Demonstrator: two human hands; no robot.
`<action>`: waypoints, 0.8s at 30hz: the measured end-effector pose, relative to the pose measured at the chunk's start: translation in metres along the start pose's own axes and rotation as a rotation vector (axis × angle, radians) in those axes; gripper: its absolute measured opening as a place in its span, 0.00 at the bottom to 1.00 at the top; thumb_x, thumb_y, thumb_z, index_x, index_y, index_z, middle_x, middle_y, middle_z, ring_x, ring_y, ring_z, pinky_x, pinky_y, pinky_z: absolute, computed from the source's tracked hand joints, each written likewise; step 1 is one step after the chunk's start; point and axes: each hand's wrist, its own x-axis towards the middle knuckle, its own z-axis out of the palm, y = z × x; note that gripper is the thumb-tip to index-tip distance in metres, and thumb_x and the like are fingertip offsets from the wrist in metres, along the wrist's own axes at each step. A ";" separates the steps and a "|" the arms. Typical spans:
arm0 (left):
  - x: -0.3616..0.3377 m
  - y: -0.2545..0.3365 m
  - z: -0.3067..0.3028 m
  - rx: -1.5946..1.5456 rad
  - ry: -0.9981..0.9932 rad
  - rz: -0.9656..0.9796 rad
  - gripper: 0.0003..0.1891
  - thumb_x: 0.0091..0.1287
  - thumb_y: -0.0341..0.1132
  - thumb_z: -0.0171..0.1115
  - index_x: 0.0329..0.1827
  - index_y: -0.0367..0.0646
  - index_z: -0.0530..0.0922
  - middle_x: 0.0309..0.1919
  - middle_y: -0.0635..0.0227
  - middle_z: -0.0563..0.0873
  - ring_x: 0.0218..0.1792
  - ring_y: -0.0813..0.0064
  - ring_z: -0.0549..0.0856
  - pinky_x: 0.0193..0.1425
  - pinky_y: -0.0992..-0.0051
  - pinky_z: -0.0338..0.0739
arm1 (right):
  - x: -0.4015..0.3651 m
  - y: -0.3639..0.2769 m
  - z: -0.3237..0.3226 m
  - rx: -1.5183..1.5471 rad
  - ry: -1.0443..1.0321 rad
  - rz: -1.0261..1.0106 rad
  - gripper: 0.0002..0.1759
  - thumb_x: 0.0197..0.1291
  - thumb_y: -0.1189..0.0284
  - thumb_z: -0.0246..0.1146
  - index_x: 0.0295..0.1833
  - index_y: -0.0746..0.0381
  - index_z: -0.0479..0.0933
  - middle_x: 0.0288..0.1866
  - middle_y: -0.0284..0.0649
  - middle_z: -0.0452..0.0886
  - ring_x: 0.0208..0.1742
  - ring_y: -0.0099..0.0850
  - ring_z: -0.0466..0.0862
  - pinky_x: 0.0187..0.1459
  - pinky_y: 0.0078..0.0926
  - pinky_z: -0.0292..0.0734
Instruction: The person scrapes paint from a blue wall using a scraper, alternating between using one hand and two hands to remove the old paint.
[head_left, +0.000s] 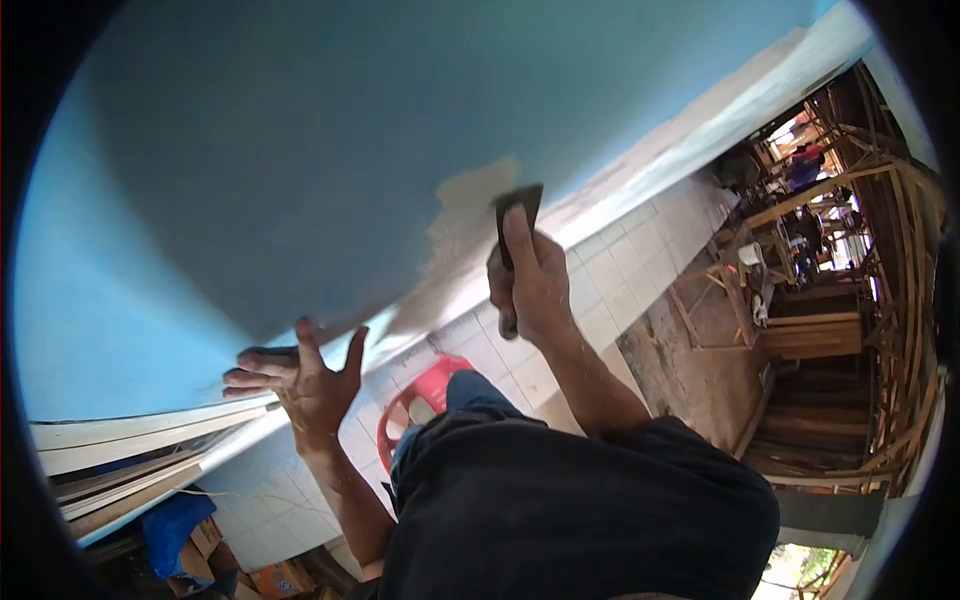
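Observation:
My right hand (pixel 535 285) is closed around a dark, flat, rectangular scraper (pixel 530 200), thumb pressed along its face. The scraper's top end overlaps the blue wall (pixel 300 150) beside a pale, uneven patch (pixel 475 195). Farther left, my left hand (pixel 310 385) has its fingers spread at the wall's lower edge and holds nothing. Along that edge runs a whitish, worn strip (pixel 640 190) with grey-brown smears.
Below me is a red plastic stool or chair (pixel 395 415) on pale floor tiles (pixel 285 525). Wooden frames (pixel 715 300) and stacked timber (pixel 815 350) fill the right side. Boxes (pixel 280 578) and a blue plastic sheet (pixel 172 530) lie at lower left, near long boards (pixel 130 485).

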 end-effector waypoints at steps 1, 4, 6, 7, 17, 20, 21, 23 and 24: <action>0.000 0.001 0.001 0.005 0.009 0.000 0.59 0.50 0.66 0.65 0.75 0.61 0.33 0.63 0.28 0.17 0.60 0.18 0.20 0.50 0.20 0.24 | -0.005 0.005 -0.001 -0.013 0.025 0.031 0.30 0.67 0.47 0.49 0.20 0.59 0.65 0.09 0.28 0.61 0.07 0.17 0.59 0.10 0.17 0.51; -0.003 0.000 0.004 -0.007 0.009 0.005 0.58 0.50 0.66 0.65 0.75 0.61 0.33 0.63 0.29 0.18 0.60 0.17 0.21 0.49 0.19 0.25 | -0.003 0.019 0.000 -0.019 0.022 0.094 0.30 0.67 0.47 0.49 0.19 0.58 0.64 0.09 0.27 0.60 0.07 0.17 0.58 0.10 0.18 0.50; 0.000 -0.001 0.001 -0.012 0.016 0.012 0.58 0.51 0.65 0.65 0.75 0.62 0.33 0.64 0.31 0.17 0.60 0.18 0.19 0.50 0.20 0.23 | 0.001 0.018 -0.005 -0.016 -0.037 0.078 0.30 0.67 0.47 0.49 0.20 0.59 0.65 0.09 0.28 0.60 0.07 0.17 0.58 0.10 0.18 0.51; 0.000 -0.001 0.002 -0.074 0.054 -0.007 0.56 0.49 0.63 0.68 0.75 0.69 0.38 0.67 0.39 0.17 0.62 0.29 0.15 0.52 0.23 0.18 | 0.003 0.014 -0.006 -0.020 -0.054 0.080 0.30 0.67 0.47 0.49 0.20 0.59 0.65 0.09 0.28 0.60 0.07 0.17 0.58 0.10 0.18 0.51; 0.002 -0.002 0.001 -0.053 0.052 0.013 0.57 0.49 0.63 0.67 0.75 0.65 0.37 0.66 0.36 0.17 0.62 0.28 0.15 0.53 0.24 0.18 | 0.006 0.004 -0.008 0.070 0.005 0.033 0.29 0.68 0.49 0.48 0.18 0.56 0.62 0.08 0.26 0.58 0.07 0.16 0.56 0.09 0.16 0.49; 0.000 0.000 -0.002 -0.018 0.009 0.021 0.59 0.51 0.64 0.65 0.75 0.60 0.33 0.64 0.31 0.17 0.60 0.22 0.16 0.51 0.22 0.21 | 0.003 0.010 -0.011 0.075 0.019 0.039 0.29 0.68 0.49 0.48 0.18 0.56 0.62 0.08 0.27 0.59 0.06 0.17 0.57 0.09 0.17 0.49; 0.001 -0.001 -0.002 -0.014 0.008 0.022 0.59 0.50 0.64 0.66 0.75 0.59 0.33 0.64 0.30 0.17 0.59 0.22 0.16 0.51 0.22 0.21 | 0.003 0.014 -0.011 0.060 0.016 0.054 0.29 0.68 0.49 0.49 0.18 0.56 0.62 0.08 0.27 0.59 0.06 0.17 0.57 0.09 0.17 0.49; 0.001 -0.001 -0.001 -0.005 0.004 0.023 0.59 0.50 0.65 0.66 0.75 0.59 0.34 0.63 0.29 0.18 0.59 0.21 0.16 0.51 0.21 0.22 | 0.008 0.014 -0.012 0.044 0.012 0.060 0.29 0.68 0.50 0.49 0.18 0.56 0.62 0.08 0.28 0.59 0.06 0.17 0.57 0.09 0.18 0.50; 0.001 -0.002 -0.002 -0.003 0.003 0.027 0.59 0.50 0.65 0.66 0.75 0.60 0.34 0.63 0.29 0.17 0.59 0.21 0.16 0.50 0.21 0.21 | 0.008 0.008 -0.011 0.041 0.017 0.065 0.29 0.68 0.50 0.49 0.19 0.57 0.63 0.08 0.28 0.59 0.06 0.17 0.57 0.09 0.18 0.50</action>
